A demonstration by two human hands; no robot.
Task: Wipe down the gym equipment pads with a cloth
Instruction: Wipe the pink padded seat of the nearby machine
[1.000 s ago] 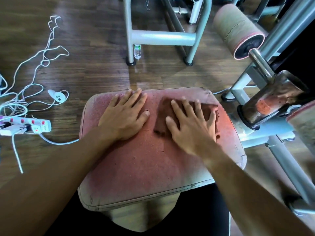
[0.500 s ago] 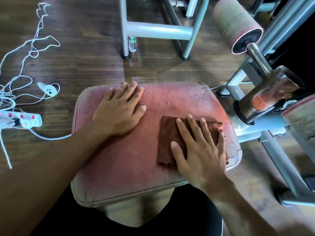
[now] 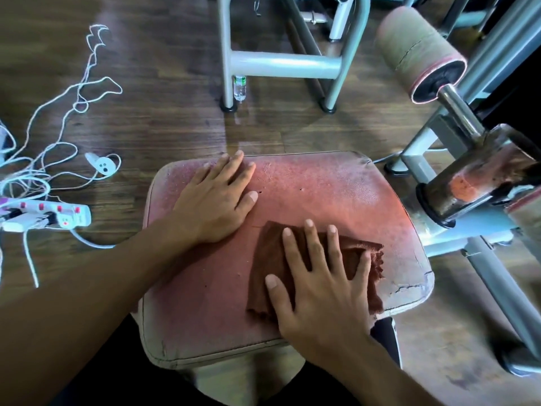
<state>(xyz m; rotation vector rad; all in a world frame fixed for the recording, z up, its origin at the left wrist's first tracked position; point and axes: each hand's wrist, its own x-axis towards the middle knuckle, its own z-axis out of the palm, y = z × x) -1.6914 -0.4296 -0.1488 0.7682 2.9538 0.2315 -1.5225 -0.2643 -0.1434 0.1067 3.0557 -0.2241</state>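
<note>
A person leans over a worn red seat pad (image 3: 336,194) in a gym, the right hand (image 3: 319,285) spread flat, fingers straight, pressing a brown cloth (image 3: 263,259) onto the pad's near right part. The left hand (image 3: 216,200) lies open and flat on the pad's far left. A white power strip (image 3: 58,216) and tangled cords (image 3: 58,118) lie on the wooden floor (image 3: 161,83).

Dim indoor scene, lit from ahead: pale glare streaks the wooden floor (image 3: 234,133). Forearms fall into deep shadow. Wide-angle lens bends the edges; lower right corner is blurred.
</note>
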